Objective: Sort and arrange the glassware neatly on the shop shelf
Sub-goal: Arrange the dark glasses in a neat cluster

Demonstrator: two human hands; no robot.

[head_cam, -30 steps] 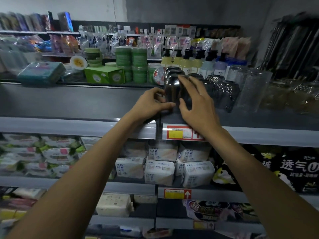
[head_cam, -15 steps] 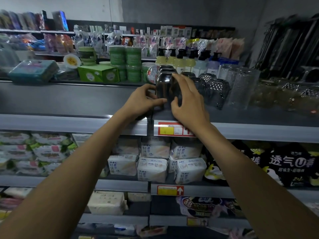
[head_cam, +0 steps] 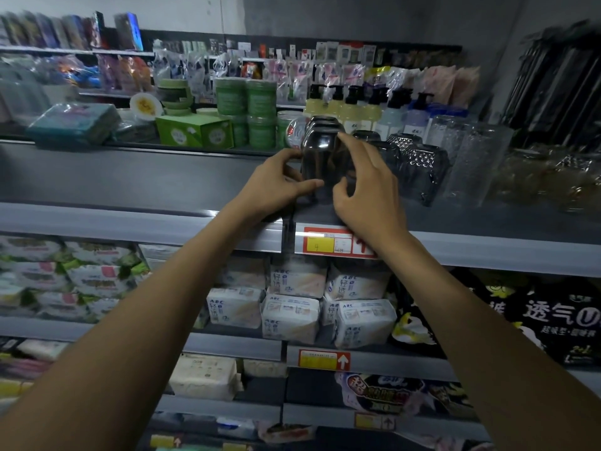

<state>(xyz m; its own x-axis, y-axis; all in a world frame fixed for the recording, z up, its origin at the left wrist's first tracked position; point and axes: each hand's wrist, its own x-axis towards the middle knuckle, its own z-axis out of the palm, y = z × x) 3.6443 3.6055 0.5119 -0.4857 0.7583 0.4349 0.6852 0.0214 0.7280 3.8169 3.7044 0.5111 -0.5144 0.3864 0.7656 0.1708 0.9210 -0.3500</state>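
Observation:
A dark smoked glass [head_cam: 320, 157] stands upside down at the front of a row of like glasses on the grey shelf [head_cam: 162, 219]. My left hand [head_cam: 276, 187] grips its left side, the thumb lying across the front near the base. My right hand [head_cam: 370, 187] holds its right side, index finger up at the top edge and thumb curled in low. To the right stand dark patterned glasses [head_cam: 419, 164], then tall clear textured glasses [head_cam: 468, 157] and blurred amber glassware [head_cam: 553, 177].
Behind the glasses are pump bottles [head_cam: 357, 109], green tubs [head_cam: 247, 102] and a green box [head_cam: 195, 130]. A red and yellow price tag [head_cam: 328, 244] sits on the shelf lip under my right hand. Lower shelves hold white wrapped packs [head_cam: 292, 317].
Both hands stay on the front dark glass. My right hand has slid from lying over the glass to its right side, with the thumb now curled in at the base.

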